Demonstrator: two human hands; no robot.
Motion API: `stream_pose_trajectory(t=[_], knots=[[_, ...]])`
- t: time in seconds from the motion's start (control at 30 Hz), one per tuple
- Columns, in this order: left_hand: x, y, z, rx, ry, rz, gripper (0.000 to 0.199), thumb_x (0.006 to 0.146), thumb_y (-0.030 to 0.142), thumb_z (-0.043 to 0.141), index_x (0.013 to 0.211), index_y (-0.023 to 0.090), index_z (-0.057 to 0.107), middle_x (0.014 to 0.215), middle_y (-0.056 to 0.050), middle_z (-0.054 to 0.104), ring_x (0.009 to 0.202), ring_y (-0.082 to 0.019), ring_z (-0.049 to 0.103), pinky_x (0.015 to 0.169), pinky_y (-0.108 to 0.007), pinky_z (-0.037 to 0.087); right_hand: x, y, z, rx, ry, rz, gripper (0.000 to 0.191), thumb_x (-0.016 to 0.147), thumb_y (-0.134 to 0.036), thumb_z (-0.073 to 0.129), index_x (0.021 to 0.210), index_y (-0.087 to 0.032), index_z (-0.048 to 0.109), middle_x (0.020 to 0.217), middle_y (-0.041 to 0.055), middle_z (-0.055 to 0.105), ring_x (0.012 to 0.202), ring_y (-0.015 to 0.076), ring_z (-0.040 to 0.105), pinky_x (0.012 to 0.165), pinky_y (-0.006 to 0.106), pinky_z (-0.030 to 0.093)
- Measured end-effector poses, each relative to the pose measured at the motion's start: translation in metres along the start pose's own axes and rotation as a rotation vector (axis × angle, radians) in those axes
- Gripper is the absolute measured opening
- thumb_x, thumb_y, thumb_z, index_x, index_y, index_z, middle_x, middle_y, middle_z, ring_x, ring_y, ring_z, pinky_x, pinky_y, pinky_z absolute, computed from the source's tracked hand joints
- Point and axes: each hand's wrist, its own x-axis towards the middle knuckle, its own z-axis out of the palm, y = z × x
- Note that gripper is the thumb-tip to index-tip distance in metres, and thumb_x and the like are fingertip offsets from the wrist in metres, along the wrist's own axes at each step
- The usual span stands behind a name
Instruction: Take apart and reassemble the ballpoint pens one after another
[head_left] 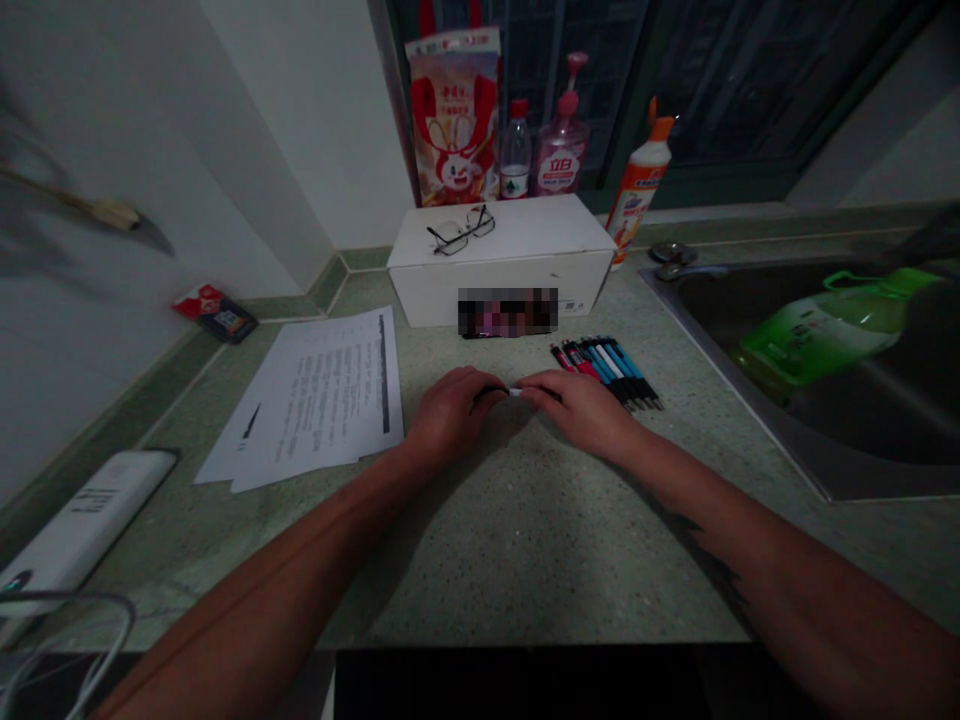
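Observation:
Over the middle of the counter, my left hand (454, 412) and my right hand (576, 408) meet at the fingertips. Both are closed on a slim pen (514, 392); a short white stretch shows between them and a dark part lies by the left fingers. The rest of it is hidden. Just behind my right hand lies a row of several pens (616, 372), side by side, with red, blue, white and black barrels. Printed paper sheets (330, 395) lie left of my left hand, overlapping each other.
Behind the hands stands a white box (420, 290) with eyeglasses (461, 235) on top. A bag (454, 130), bottles (561, 155) and an orange-capped bottle (640, 185) stand at the back. Right is a sink (795, 470) holding a green jug (832, 330); left, a white power strip (90, 520).

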Motion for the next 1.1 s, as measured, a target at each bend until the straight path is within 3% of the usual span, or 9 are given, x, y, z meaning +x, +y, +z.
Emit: stream_pose_trajectory(t=[0.1,0.2,0.33,0.4,0.57,0.73,0.87,1.0,1.1], knots=[[-0.0002,0.0018,-0.0007,0.002,-0.009,-0.011,0.013,0.097,0.022,0.063,0.097,0.024,0.076,0.094,-0.005,0.075,0.092,-0.024,0.069,0.084,-0.04,0.055,0.0,0.0013,0.0009,-0.011,0.012,-0.029,0.016,0.1,-0.028,0.061,0.1,-0.024,0.077,0.102,0.0076,0.079,0.099,0.0251,0.073,0.088,0.039,0.054],[-0.0002,0.0016,-0.0002,0.014,-0.021,-0.023,0.014,0.098,0.023,0.062,0.099,0.024,0.076,0.094,-0.005,0.076,0.092,-0.024,0.069,0.084,-0.04,0.055,-0.0003,0.0015,0.0017,0.002,0.055,-0.02,0.014,0.096,-0.027,0.068,0.107,-0.022,0.075,0.108,0.0083,0.078,0.1,0.0247,0.072,0.088,0.038,0.054],[-0.0004,0.0002,0.0003,0.02,-0.02,-0.012,0.015,0.099,0.024,0.061,0.1,0.023,0.076,0.096,-0.006,0.076,0.093,-0.025,0.07,0.085,-0.04,0.055,-0.0007,0.0001,0.0012,-0.01,-0.021,-0.003,0.019,0.102,-0.029,0.059,0.103,-0.023,0.077,0.106,0.008,0.079,0.099,0.0249,0.073,0.086,0.039,0.054],[-0.0006,0.0003,0.0,0.022,-0.021,-0.016,0.016,0.099,0.024,0.06,0.1,0.023,0.076,0.096,-0.006,0.076,0.093,-0.025,0.07,0.084,-0.04,0.055,-0.0008,0.0004,0.0013,-0.022,0.002,-0.013,0.015,0.1,-0.027,0.062,0.101,-0.022,0.077,0.102,0.0076,0.078,0.096,0.0247,0.073,0.085,0.038,0.054],[-0.0004,0.0012,0.0001,0.029,-0.019,-0.02,0.016,0.099,0.023,0.06,0.101,0.022,0.077,0.097,-0.007,0.077,0.094,-0.024,0.07,0.084,-0.04,0.055,-0.0003,0.004,0.0027,0.019,0.042,-0.022,0.019,0.098,-0.028,0.066,0.114,-0.024,0.076,0.114,0.0082,0.078,0.103,0.025,0.072,0.09,0.04,0.055],[0.0004,0.0005,0.0006,0.028,-0.008,-0.011,0.016,0.099,0.023,0.061,0.1,0.023,0.077,0.097,-0.006,0.078,0.093,-0.023,0.07,0.085,-0.039,0.056,-0.0004,0.0025,0.0006,-0.004,0.029,-0.07,0.017,0.1,-0.028,0.061,0.101,-0.024,0.078,0.1,0.0075,0.077,0.098,0.0249,0.071,0.087,0.04,0.054],[0.0004,0.001,0.0001,0.036,-0.013,-0.028,0.017,0.099,0.023,0.06,0.101,0.023,0.077,0.097,-0.006,0.078,0.093,-0.024,0.07,0.084,-0.039,0.055,-0.0006,0.0019,0.0002,0.014,0.067,-0.062,0.017,0.098,-0.027,0.065,0.109,-0.023,0.077,0.107,0.0078,0.077,0.101,0.0245,0.071,0.088,0.039,0.054],[0.0,0.0014,-0.0004,0.033,-0.021,-0.029,0.017,0.099,0.022,0.06,0.1,0.022,0.077,0.096,-0.006,0.077,0.093,-0.024,0.07,0.085,-0.039,0.055,0.0,0.0038,0.0015,-0.005,0.025,-0.063,0.017,0.1,-0.028,0.062,0.103,-0.024,0.078,0.102,0.0072,0.077,0.099,0.024,0.071,0.088,0.039,0.053],[0.0001,0.0012,-0.001,0.035,-0.024,-0.054,0.018,0.1,0.024,0.059,0.1,0.022,0.077,0.096,-0.007,0.077,0.093,-0.025,0.07,0.084,-0.04,0.055,-0.0002,0.0055,0.0018,-0.022,0.094,-0.073,0.011,0.096,-0.023,0.068,0.103,-0.023,0.076,0.102,0.0067,0.076,0.099,0.0234,0.07,0.085,0.037,0.053]])
